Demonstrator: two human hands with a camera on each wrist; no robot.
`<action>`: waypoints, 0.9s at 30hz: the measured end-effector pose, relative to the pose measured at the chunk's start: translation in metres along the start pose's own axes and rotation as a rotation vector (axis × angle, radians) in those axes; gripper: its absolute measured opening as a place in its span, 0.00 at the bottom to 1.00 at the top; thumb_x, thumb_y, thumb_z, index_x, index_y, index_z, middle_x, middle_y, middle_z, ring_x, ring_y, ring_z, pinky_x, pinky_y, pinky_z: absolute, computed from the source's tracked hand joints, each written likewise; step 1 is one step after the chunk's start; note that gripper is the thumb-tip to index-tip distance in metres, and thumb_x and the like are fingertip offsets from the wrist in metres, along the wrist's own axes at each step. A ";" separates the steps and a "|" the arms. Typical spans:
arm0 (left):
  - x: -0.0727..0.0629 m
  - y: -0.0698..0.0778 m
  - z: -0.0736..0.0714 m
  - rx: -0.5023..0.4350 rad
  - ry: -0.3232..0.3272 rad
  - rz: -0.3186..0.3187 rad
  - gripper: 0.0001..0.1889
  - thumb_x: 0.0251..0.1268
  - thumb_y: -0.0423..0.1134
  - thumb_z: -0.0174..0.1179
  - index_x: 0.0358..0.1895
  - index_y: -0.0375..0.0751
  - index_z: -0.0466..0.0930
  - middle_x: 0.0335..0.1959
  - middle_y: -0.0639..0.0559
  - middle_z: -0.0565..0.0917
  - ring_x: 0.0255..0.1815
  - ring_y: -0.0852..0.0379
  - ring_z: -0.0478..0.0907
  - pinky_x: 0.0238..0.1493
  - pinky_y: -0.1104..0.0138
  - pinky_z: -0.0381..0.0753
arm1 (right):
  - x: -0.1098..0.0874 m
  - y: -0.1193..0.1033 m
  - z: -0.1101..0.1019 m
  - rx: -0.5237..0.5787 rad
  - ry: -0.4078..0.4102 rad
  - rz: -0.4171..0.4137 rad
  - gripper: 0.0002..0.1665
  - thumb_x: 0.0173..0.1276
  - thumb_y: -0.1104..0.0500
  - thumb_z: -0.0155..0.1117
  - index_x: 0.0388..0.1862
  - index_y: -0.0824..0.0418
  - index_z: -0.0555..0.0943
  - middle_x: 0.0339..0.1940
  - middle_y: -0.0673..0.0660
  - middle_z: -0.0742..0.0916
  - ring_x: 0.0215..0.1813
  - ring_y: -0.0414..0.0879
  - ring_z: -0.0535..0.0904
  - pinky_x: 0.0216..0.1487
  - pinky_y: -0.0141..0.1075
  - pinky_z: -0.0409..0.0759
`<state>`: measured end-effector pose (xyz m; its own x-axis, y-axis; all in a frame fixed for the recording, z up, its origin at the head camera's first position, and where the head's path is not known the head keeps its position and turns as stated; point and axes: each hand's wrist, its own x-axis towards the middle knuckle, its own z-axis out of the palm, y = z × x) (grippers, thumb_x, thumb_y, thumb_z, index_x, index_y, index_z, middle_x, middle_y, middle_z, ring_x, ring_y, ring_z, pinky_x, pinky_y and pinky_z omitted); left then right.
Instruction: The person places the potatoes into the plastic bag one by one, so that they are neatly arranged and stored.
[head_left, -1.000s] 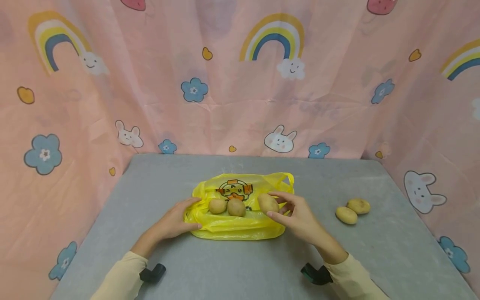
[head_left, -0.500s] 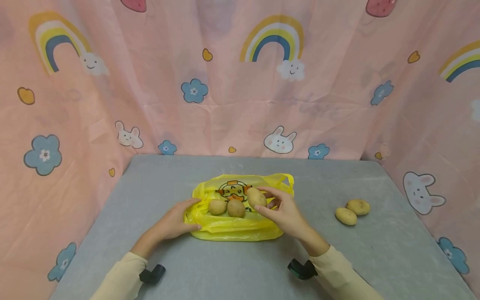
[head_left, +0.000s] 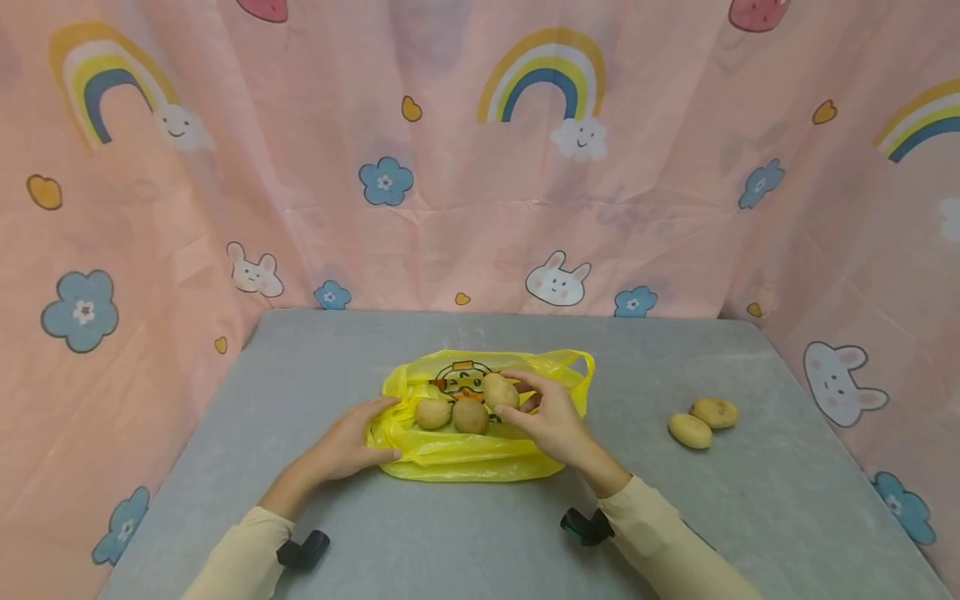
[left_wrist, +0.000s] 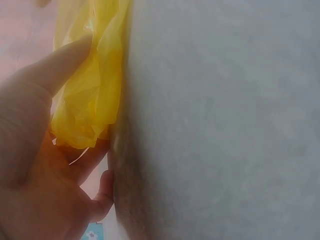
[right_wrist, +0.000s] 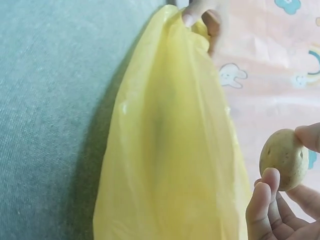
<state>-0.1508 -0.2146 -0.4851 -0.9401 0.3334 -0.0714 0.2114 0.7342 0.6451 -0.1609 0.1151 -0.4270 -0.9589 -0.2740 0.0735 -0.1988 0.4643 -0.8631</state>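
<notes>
A yellow plastic bag (head_left: 480, 467) with a cartoon print lies on the table in the head view. My left hand (head_left: 347, 442) grips its left end, thumb on the near side and fingers on the far side in the left wrist view. Between thumb and fingertips, my right hand (head_left: 553, 421) holds a potato (head_left: 500, 392) over the bag; the same potato (right_wrist: 285, 159) shows at the right in the right wrist view. Two more potatoes, one at left (head_left: 433, 413) and one beside it (head_left: 471, 416), sit side by side within the bag's outline, behind its near fold.
Two potatoes, the nearer (head_left: 690, 431) and the farther (head_left: 715, 412), touch each other on the grey table (head_left: 750, 517) to the right. A pink patterned curtain (head_left: 465, 217) surrounds the table's back and sides. A dark wrist device (head_left: 303, 550) sits at each sleeve.
My right hand has moved left over the bag with the potato, close to the other two. The left hand has stayed at the bag's left end.
</notes>
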 end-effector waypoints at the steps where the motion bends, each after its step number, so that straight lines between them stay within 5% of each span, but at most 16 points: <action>1: 0.000 0.000 0.000 0.003 0.001 0.004 0.43 0.58 0.50 0.72 0.75 0.42 0.66 0.75 0.37 0.69 0.76 0.33 0.64 0.74 0.37 0.62 | 0.001 0.001 0.001 -0.003 -0.001 0.002 0.31 0.64 0.61 0.73 0.66 0.61 0.78 0.51 0.67 0.86 0.31 0.45 0.78 0.29 0.29 0.78; 27: -0.001 0.001 -0.001 0.014 -0.009 -0.001 0.43 0.59 0.52 0.72 0.76 0.42 0.65 0.76 0.37 0.68 0.77 0.33 0.63 0.74 0.36 0.62 | 0.008 0.025 0.010 -0.107 -0.033 0.065 0.30 0.65 0.58 0.73 0.65 0.63 0.79 0.52 0.64 0.87 0.30 0.44 0.76 0.31 0.30 0.76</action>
<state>-0.1503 -0.2145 -0.4834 -0.9379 0.3378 -0.0791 0.2141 0.7430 0.6341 -0.1714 0.1161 -0.4535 -0.9637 -0.2669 0.0007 -0.1581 0.5689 -0.8071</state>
